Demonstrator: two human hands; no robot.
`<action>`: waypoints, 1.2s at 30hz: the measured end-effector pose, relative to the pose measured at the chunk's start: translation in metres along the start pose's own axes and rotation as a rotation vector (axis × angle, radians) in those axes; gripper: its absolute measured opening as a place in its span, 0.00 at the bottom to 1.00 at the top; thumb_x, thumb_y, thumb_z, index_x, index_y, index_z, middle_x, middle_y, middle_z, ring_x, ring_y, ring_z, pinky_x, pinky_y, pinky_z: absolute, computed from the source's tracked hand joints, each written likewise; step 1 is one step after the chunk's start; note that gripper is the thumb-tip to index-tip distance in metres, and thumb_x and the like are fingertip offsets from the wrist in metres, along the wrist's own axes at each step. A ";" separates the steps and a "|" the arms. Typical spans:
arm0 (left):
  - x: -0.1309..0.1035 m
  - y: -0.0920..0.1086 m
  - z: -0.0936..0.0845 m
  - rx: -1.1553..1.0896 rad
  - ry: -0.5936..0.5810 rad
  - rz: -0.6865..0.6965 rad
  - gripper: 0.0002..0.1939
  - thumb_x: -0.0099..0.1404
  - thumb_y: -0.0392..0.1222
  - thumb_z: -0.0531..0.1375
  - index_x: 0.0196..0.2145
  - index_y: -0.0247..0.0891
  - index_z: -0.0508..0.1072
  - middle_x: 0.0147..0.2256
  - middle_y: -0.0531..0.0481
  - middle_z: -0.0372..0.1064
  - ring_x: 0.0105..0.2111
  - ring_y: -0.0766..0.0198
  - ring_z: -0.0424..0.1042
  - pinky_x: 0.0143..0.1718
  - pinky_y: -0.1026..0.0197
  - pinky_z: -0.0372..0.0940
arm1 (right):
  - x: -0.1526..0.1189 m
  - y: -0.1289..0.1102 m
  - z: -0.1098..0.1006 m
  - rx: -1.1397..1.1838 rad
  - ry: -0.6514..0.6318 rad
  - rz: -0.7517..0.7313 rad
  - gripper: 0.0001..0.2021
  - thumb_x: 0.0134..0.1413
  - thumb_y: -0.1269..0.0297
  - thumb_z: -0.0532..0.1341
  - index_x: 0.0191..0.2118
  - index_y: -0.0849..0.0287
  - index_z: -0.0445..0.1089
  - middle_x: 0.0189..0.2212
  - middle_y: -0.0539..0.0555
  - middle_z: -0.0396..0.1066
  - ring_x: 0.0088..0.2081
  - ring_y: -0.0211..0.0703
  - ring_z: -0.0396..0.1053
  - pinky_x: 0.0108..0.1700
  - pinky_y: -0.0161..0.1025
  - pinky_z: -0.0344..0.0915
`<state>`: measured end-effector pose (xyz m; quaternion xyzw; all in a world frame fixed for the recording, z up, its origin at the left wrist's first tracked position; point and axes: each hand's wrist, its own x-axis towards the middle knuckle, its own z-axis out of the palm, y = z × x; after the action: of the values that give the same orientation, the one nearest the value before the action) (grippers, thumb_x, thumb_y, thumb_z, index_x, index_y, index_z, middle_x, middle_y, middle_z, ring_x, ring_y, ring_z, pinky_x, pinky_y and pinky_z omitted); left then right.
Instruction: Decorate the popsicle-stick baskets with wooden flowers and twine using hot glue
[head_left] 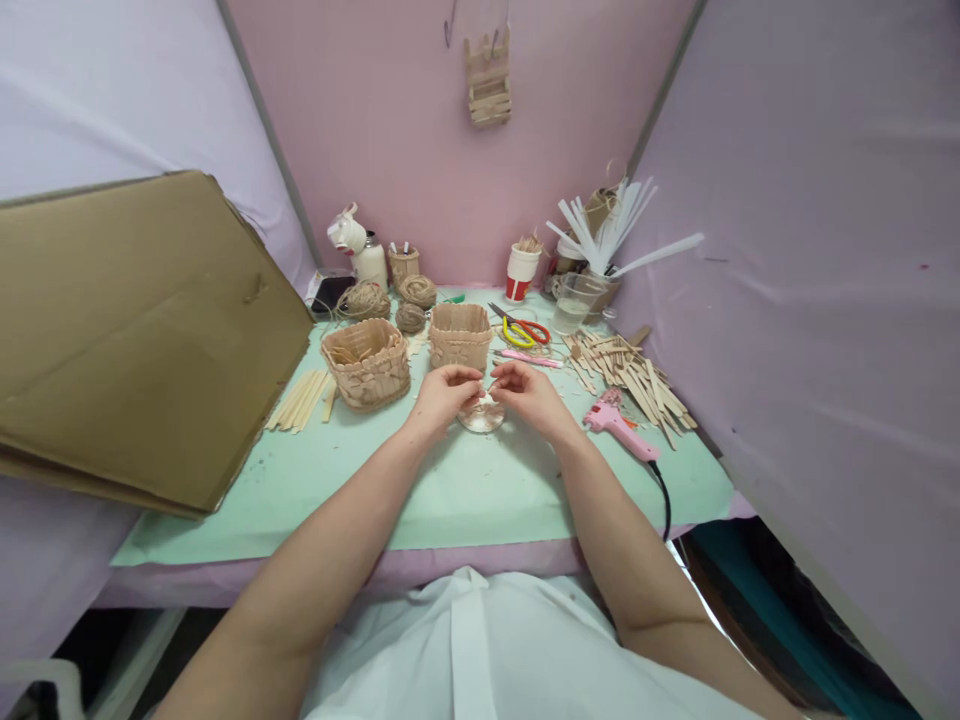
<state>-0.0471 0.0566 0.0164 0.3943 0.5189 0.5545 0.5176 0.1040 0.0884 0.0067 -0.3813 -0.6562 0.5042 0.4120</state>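
Observation:
My left hand (450, 390) and my right hand (525, 393) come together at the middle of the table, fingers pinched close to each other. Whatever lies between the fingertips is too small to make out. Just under them is a small round whitish-and-brown piece (481, 418), partly covered by the fingers. Behind the hands stands a square wooden-stick basket (460, 340). A second stick basket (367, 375), with thin pieces inside, sits to the left of my left hand.
A pink glue gun (619, 425) with a black cord lies at right, near piled wooden sticks (637, 375). Scissors (521, 328), twine balls (365, 300) and a plastic cup (576, 303) stand farther back. Cardboard (142, 340) leans at left; light sticks (300, 400) lie beside it.

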 end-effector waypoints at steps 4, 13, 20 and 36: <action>-0.003 0.002 0.001 0.078 0.005 0.053 0.10 0.45 0.35 0.65 0.29 0.33 0.73 0.24 0.50 0.71 0.24 0.68 0.68 0.28 0.65 0.62 | 0.000 0.000 0.000 -0.026 0.003 0.024 0.10 0.38 0.65 0.64 0.30 0.60 0.67 0.26 0.48 0.69 0.28 0.36 0.66 0.33 0.35 0.62; 0.000 -0.003 0.002 -0.059 -0.001 -0.017 0.11 0.46 0.37 0.67 0.30 0.33 0.72 0.25 0.49 0.72 0.27 0.66 0.72 0.33 0.62 0.66 | -0.003 -0.011 0.004 0.009 0.083 0.012 0.08 0.38 0.65 0.64 0.29 0.60 0.71 0.26 0.49 0.71 0.29 0.37 0.67 0.36 0.36 0.63; -0.002 -0.001 0.002 -0.186 -0.045 -0.088 0.13 0.45 0.33 0.68 0.29 0.31 0.71 0.25 0.49 0.72 0.27 0.67 0.72 0.34 0.62 0.68 | -0.003 -0.011 0.006 0.018 0.096 -0.023 0.08 0.39 0.63 0.65 0.29 0.60 0.72 0.27 0.50 0.73 0.31 0.39 0.69 0.38 0.37 0.65; -0.004 0.002 0.003 -0.169 -0.034 -0.116 0.12 0.45 0.33 0.68 0.29 0.32 0.71 0.26 0.49 0.71 0.26 0.68 0.71 0.33 0.63 0.67 | 0.001 -0.003 0.007 0.048 0.111 -0.042 0.09 0.39 0.62 0.65 0.29 0.60 0.70 0.27 0.50 0.72 0.30 0.38 0.69 0.36 0.36 0.65</action>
<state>-0.0442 0.0538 0.0195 0.3280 0.4834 0.5584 0.5889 0.0971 0.0860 0.0091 -0.3847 -0.6279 0.4893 0.4672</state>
